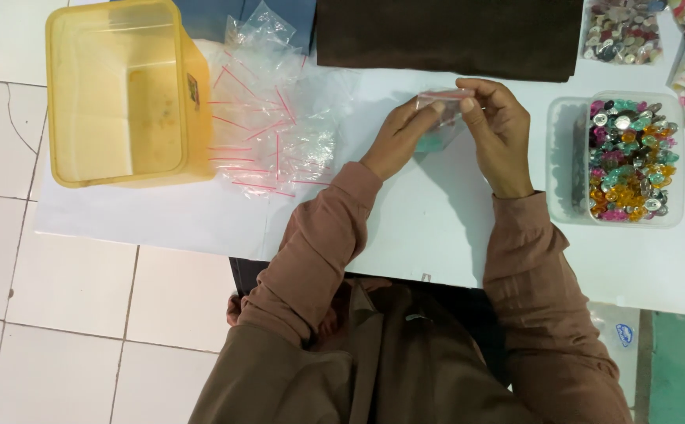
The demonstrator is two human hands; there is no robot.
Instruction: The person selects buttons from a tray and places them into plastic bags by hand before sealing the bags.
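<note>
small clear plastic zip bag with red strip [442, 110] held above white paper sheet [436, 212] | left hand [400, 140] fingers pinching bag's left edge | right hand [499, 129] fingertips pinching its top-right | clear tub of coloured gems [629, 161] right of bag

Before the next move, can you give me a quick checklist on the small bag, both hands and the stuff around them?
1. Small clear bag held by both hands: ok, left hand and right hand pinch its red-striped top edge.
2. Bag contents: ok, something teal shows inside near the bottom.
3. Bag sealed: cannot tell, fingers cover the strip.
4. Clear tub of coloured gems near the right hand: ok, open and upright.
5. Pile of empty zip bags beside the left hand: ok, lying loose on the white sheet.
6. Yellow container: ok, upright at the far left.
</note>
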